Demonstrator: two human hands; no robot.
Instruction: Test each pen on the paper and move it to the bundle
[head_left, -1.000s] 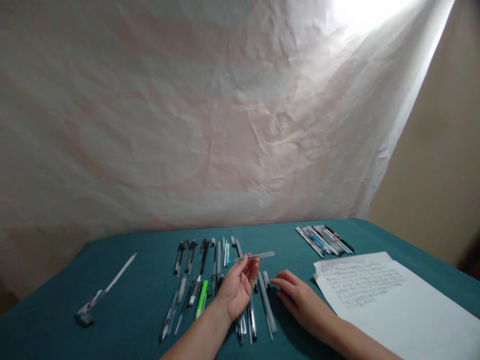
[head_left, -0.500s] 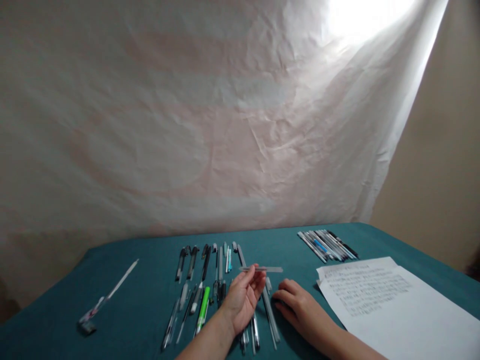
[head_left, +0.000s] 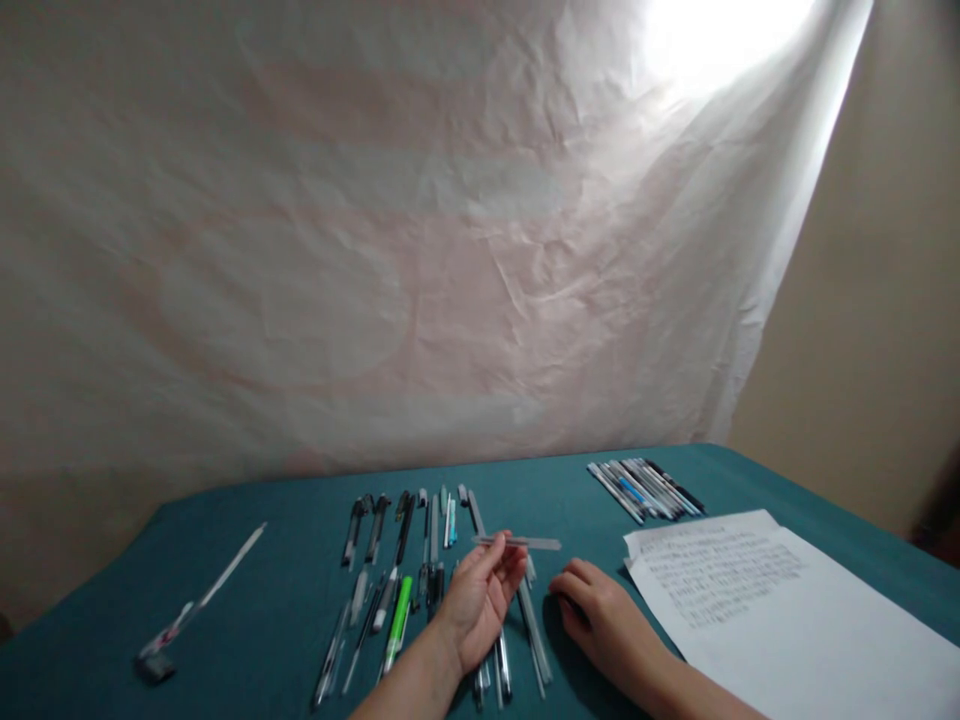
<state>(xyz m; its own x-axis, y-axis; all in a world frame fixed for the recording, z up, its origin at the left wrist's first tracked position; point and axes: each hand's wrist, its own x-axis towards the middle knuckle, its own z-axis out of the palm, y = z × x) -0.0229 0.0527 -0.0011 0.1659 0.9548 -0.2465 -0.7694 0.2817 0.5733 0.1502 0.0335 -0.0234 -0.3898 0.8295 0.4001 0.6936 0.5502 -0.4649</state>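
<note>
My left hand [head_left: 484,605] is turned palm up above the rows of pen parts. Its thumb and fingertips pinch a clear pen barrel [head_left: 541,544], which lies nearly level and points right. My right hand [head_left: 600,605] rests on the table with its fingers curled in, and I see nothing in it. Just left of it lie long clear tubes [head_left: 534,635]. Around my left hand are capped black pens [head_left: 379,530], a bright green pen [head_left: 398,622] and thin refills [head_left: 361,640]. Some parts are hidden beneath the left hand and forearm.
Written sheets of paper [head_left: 832,640] lie at the right. A bundle of pens and refills [head_left: 646,490] sits at the back right. On the left, a long white refill [head_left: 232,565] lies by a small dark piece [head_left: 156,668]. A pale sheet [head_left: 375,250] hangs behind the teal-covered table [head_left: 247,620].
The whole scene has shifted slightly left as my head turned a little. My left hand keeps the clear barrel in nearly the same pose; my right hand stays on the table, fingers curled.
</note>
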